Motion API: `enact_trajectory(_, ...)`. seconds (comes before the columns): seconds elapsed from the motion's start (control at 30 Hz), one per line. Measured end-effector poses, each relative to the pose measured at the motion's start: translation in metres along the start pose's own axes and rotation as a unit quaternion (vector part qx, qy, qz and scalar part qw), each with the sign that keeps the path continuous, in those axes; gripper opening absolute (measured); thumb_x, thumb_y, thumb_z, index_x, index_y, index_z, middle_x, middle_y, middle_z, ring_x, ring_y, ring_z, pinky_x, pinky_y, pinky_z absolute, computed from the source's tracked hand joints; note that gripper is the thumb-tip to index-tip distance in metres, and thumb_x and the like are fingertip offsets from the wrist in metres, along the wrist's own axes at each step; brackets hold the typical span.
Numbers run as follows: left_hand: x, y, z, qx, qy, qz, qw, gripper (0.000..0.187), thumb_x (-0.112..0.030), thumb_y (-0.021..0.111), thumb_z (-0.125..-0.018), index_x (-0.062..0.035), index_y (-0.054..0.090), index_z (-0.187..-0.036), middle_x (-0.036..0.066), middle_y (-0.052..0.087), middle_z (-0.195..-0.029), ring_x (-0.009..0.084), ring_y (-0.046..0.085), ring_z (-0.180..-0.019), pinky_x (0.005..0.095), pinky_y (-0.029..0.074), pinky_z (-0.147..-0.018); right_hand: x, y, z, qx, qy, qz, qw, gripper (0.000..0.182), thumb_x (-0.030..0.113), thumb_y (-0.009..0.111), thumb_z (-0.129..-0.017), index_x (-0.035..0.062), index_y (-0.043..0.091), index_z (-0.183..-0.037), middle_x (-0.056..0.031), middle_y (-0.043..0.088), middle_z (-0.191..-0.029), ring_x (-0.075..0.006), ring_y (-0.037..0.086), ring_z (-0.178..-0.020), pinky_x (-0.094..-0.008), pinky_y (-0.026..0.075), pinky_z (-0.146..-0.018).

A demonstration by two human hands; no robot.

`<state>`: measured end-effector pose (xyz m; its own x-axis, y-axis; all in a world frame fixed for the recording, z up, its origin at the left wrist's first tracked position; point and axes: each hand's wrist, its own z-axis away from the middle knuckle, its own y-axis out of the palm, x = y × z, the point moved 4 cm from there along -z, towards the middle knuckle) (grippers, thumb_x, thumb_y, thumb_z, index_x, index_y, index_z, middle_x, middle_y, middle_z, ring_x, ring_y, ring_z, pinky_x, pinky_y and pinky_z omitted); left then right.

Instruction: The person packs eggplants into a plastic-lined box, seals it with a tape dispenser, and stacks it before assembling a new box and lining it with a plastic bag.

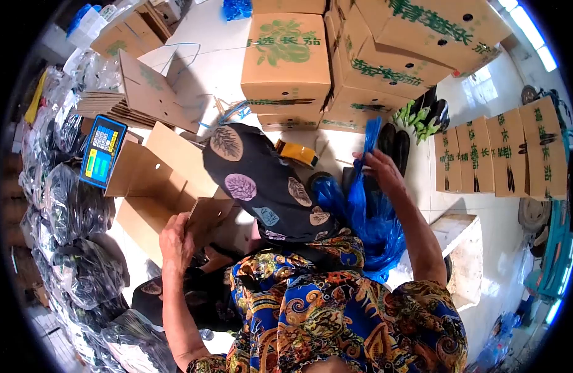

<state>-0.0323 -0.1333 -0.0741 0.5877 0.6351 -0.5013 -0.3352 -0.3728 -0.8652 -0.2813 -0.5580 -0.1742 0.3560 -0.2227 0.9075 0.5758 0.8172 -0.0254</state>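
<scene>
An open cardboard box point(153, 214) stands at my left with its flaps up and a bare inside showing. My left hand point(176, 241) grips the edge of its near flap, fingers bent over the cardboard. My right hand point(385, 169) pinches the gathered top of a blue plastic bag point(383, 233), which hangs down beside my right leg. Several dark eggplants point(395, 146) lie just beyond that hand, their green stems point(417, 121) pointing to the right. What the bag holds, if anything, I cannot make out.
A scale display point(102, 152) with blue keys stands beside the open box. Printed cartons point(286, 56) are stacked ahead, and more cartons point(501, 155) stand at right. Bagged dark produce point(81, 205) lines the left side. A yellow-orange tape dispenser point(297, 153) and white foam box point(463, 248) are nearby.
</scene>
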Motion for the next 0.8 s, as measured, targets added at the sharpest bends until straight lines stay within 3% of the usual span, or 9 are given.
enact_trajectory(0.23,0.027,0.013,0.009,-0.016,-0.006,-0.051,0.999,0.044,-0.012,0.067,-0.076,-0.0120,0.056,-0.119,0.018,0.062,-0.098,0.0406,0.061,-0.088,0.0479,0.049,-0.074,0.145,0.082,0.021,-0.034,-0.209,-0.024,0.977,0.029,0.033,0.052,-0.098,0.0048,0.058,-0.098,-0.0015,0.058,-0.082,-0.0108,0.049,-0.071,-0.0260,0.039,-0.064)
enact_trajectory(0.27,0.011,0.003,0.009,0.010,-0.061,-0.038,0.997,0.051,-0.013,0.071,-0.079,-0.0079,0.053,-0.127,0.020,0.061,-0.109,0.0414,0.060,-0.099,0.0433,0.050,-0.086,0.166,0.094,0.027,-0.014,-0.230,-0.013,0.973,0.029,0.033,0.051,-0.098,0.0051,0.057,-0.096,-0.0007,0.056,-0.078,-0.0099,0.048,-0.069,-0.0250,0.038,-0.062)
enact_trajectory(0.4,-0.039,-0.036,0.006,-0.068,0.088,0.197,0.974,0.094,-0.046,0.080,-0.070,-0.0053,0.036,-0.143,0.019,0.047,-0.137,0.0329,0.045,-0.129,0.0429,0.037,-0.106,0.234,0.183,0.055,0.069,-0.271,0.024,0.960,0.035,0.036,0.050,-0.098,0.0023,0.059,-0.104,0.0012,0.059,-0.080,-0.0071,0.052,-0.070,-0.0206,0.040,-0.063)
enact_trajectory(0.5,-0.080,-0.057,-0.010,-0.043,0.088,0.370,0.924,0.101,-0.038,0.084,-0.068,-0.0093,0.029,-0.148,0.015,0.040,-0.146,0.0271,0.039,-0.135,0.0407,0.042,-0.103,0.250,0.267,0.065,0.199,-0.236,0.045,0.950,0.027,0.024,0.053,-0.097,-0.0002,0.063,-0.105,-0.0019,0.063,-0.084,-0.0086,0.057,-0.074,-0.0234,0.046,-0.066)
enact_trajectory(0.6,-0.079,-0.059,-0.021,0.008,0.022,0.500,0.866,0.042,-0.028,0.068,-0.089,-0.0037,0.057,-0.121,0.007,0.065,-0.107,0.0200,0.061,-0.100,0.0337,0.051,-0.084,0.257,0.342,0.067,0.335,-0.337,0.087,0.876,0.022,0.013,0.059,-0.094,-0.0018,0.064,-0.110,-0.0052,0.067,-0.093,-0.0115,0.061,-0.084,-0.0266,0.050,-0.074)
enact_trajectory(0.63,-0.075,-0.059,-0.021,-0.055,-0.002,0.609,0.791,0.021,-0.022,0.057,-0.096,-0.0026,0.063,-0.102,0.001,0.065,-0.087,0.0131,0.062,-0.078,0.0270,0.051,-0.071,0.259,0.358,0.065,0.354,-0.369,0.109,0.852,0.025,0.013,0.061,-0.093,-0.0017,0.063,-0.112,-0.0060,0.066,-0.098,-0.0128,0.061,-0.089,-0.0277,0.050,-0.077)
enact_trajectory(0.7,-0.052,-0.069,-0.017,-0.151,-0.056,0.674,0.721,0.016,-0.018,0.057,-0.095,-0.0032,0.062,-0.100,0.002,0.065,-0.084,0.0093,0.060,-0.069,0.0229,0.048,-0.059,0.261,0.379,0.061,0.394,-0.472,0.142,0.776,0.034,0.014,0.065,-0.090,0.0003,0.059,-0.120,-0.0088,0.063,-0.113,-0.0160,0.059,-0.102,-0.0316,0.049,-0.086)
enact_trajectory(0.77,-0.018,-0.084,-0.010,-0.250,-0.107,0.668,0.693,0.013,-0.015,0.057,-0.094,-0.0035,0.062,-0.098,0.003,0.065,-0.080,0.0089,0.060,-0.064,0.0220,0.047,-0.054,0.240,0.388,0.046,0.527,-0.208,0.098,0.818,0.046,0.012,0.068,-0.087,0.0025,0.052,-0.130,-0.0104,0.061,-0.118,-0.0182,0.059,-0.102,-0.0341,0.048,-0.090)
enact_trajectory(0.8,0.006,-0.091,-0.006,-0.286,-0.127,0.653,0.690,0.012,-0.014,0.057,-0.093,-0.0037,0.062,-0.097,0.003,0.065,-0.078,0.0088,0.059,-0.061,0.0215,0.046,-0.052,0.227,0.388,0.037,0.572,-0.200,0.136,0.784,0.049,0.013,0.068,-0.087,0.0027,0.050,-0.131,-0.0100,0.061,-0.116,-0.0183,0.059,-0.101,-0.0345,0.048,-0.089)
